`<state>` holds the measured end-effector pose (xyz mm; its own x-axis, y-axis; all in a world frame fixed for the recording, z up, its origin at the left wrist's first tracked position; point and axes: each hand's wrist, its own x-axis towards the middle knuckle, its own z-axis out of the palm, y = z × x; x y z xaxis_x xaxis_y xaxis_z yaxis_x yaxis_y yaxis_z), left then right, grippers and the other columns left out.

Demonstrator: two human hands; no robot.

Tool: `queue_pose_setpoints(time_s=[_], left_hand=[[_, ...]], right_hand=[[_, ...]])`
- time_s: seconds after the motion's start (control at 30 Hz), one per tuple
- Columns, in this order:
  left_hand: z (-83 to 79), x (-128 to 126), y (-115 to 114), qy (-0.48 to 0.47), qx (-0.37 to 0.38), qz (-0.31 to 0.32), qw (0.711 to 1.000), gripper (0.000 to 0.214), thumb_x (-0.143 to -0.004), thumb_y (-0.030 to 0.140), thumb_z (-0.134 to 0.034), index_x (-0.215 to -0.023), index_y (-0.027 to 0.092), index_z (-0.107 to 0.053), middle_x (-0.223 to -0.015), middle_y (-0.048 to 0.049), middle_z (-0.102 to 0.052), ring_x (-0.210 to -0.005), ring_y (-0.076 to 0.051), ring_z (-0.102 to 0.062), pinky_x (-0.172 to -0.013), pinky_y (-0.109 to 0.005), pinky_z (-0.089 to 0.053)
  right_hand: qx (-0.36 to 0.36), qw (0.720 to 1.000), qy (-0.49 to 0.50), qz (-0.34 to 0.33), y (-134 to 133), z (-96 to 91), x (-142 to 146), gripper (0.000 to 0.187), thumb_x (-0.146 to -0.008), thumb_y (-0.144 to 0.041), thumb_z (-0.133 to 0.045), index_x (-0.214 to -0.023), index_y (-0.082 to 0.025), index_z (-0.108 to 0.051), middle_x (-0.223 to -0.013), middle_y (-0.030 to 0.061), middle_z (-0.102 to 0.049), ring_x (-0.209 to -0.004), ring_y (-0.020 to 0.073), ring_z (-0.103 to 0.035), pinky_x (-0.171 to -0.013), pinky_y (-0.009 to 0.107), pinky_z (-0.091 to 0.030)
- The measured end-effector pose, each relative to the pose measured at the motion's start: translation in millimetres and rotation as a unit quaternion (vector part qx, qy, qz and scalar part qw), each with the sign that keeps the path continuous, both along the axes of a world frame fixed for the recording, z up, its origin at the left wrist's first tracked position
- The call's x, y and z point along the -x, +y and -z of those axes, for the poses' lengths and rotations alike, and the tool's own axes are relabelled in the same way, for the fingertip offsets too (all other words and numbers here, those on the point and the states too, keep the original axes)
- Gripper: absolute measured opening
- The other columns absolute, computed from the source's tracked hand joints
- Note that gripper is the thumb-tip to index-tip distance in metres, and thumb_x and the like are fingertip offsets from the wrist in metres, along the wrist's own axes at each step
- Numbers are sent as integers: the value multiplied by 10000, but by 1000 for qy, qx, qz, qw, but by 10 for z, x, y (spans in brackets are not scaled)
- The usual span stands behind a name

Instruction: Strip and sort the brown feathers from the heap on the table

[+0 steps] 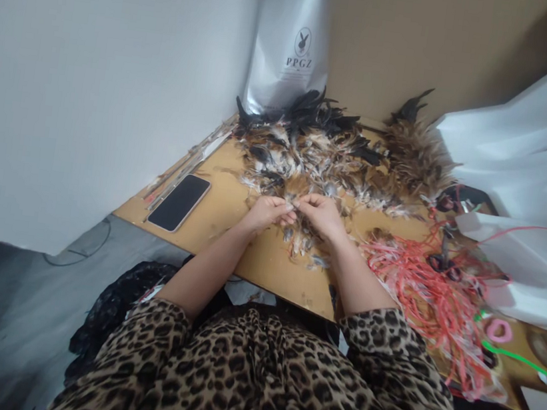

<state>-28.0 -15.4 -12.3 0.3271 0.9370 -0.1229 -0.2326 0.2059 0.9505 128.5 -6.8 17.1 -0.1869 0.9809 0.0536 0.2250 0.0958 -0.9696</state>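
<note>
Over the tabletop, my left hand (270,211) and my right hand (321,215) meet fingertip to fingertip, both closed in a pinch. Between them is a small tuft of brown feathers (297,185), its base hidden by my fingers. A broad pile of brown, white and black feathers (306,145) spreads just beyond my hands. Small loose feathers (301,244) lie on the table beneath my right hand.
A phone (180,202) lies at left on the wooden table (218,241). Behind the feathers stands a silver-white bag (287,79). Tangled red and white ribbons (435,300) and scissors (443,254) are at right, beside a white machine (537,267). A white panel (94,74) borders the left.
</note>
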Motion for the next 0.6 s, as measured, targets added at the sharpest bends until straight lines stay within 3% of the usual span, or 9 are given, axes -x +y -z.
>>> queue_pose_setpoints(time_s=[0.13,0.23,0.47,0.6], left_hand=[[4,15,19,-27,11,-33,999,255,-677,323,-676,-768,91,-620,-672,-50,-655,-530,-69,-584,-499,-174,-412],[15,36,43,-62,33,-59,996,232,-688,288,-670,-802,92,-622,-677,-45,-656,-537,-62,-582,-490,-161,-401],[2,51,55,-84,52,-73,992,191,-714,248,-647,-803,83,-614,-666,-42,-654,-534,-56,-580,-481,-143,-398],[4,50,59,-88,56,-79,991,166,-733,230,-629,-806,81,-614,-676,-51,-659,-539,-55,-583,-486,-142,-396]], right_hand=[[1,999,-24,29,64,17,-105,312,-629,-440,-628,-708,-139,-651,-586,1,-590,-488,79,-427,-506,227,-347],[-12,991,-122,50,121,37,-223,303,-628,-432,-619,-682,-136,-652,-536,-3,-558,-462,79,-396,-475,226,-315],[-27,947,-320,5,167,146,-297,244,-645,-374,-572,-637,-153,-673,-519,8,-569,-480,98,-445,-492,224,-317],[-31,939,-341,-9,167,176,-270,185,-629,-308,-566,-635,-156,-671,-549,7,-596,-508,101,-473,-520,216,-338]])
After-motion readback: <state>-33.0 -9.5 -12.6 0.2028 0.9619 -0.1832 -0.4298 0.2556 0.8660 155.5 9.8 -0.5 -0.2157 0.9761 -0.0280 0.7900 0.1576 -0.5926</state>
